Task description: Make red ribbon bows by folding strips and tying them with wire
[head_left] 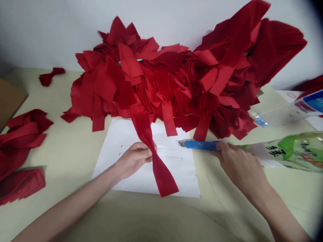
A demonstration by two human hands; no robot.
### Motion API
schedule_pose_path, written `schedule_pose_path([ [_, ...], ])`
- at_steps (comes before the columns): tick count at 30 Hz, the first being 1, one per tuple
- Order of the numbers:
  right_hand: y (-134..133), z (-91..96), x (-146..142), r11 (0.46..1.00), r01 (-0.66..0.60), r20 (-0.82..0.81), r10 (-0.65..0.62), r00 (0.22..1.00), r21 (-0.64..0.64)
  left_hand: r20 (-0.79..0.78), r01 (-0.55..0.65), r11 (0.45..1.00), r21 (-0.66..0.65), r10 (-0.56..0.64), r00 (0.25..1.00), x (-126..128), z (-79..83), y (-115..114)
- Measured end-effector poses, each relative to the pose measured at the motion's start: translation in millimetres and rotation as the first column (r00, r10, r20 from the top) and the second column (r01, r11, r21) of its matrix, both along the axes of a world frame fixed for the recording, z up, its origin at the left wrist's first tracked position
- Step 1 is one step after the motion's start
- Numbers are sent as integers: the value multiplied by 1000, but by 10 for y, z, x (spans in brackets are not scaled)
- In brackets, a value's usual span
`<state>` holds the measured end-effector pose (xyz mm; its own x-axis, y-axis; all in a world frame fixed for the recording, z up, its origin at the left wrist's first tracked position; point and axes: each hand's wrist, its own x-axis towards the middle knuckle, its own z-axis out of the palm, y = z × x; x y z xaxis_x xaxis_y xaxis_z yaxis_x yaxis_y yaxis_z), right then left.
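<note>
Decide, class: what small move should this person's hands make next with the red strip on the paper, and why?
Probably the left hand should straighten the red fabric strip against the two black lines on the white paper. It pinches the strip mid-length, the strip lies slanted across them, and the blue utility knife in the right hand points toward it without touching.

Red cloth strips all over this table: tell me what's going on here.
A person's left hand pinches a long red velvety cloth strip at its middle, over a white sheet of paper marked with thin black lines. The right hand grips a blue utility knife, its blade pointing toward the strip without touching it. Behind them lies a large heap of red cloth strips, with more folded red strips to the left on the cream table.
</note>
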<state>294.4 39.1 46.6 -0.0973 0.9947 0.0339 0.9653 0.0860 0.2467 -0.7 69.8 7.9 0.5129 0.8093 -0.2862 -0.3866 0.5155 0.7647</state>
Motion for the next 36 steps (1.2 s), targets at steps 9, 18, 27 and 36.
schedule_pose_path([
  [9, -112, 239, 180, 947, -141, -760, -139, 635, -290, 63, 25, 1000, 9, -25, 998, -20, -9, 11],
  [18, 90, 475, -321, 928, -218, -872, -175, 456, -301, 149, 89, 995, 47, -95, 984, -11, -31, 2],
  [27, 380, 571, -931, 778, -541, -938, -178, 297, -319, 295, 190, 982, 22, -188, 937, -12, -44, -2],
  [36, 539, 548, -974, 742, -598, -947, -165, 277, -304, 268, 195, 980, -31, -179, 946, -22, -62, -11],
])
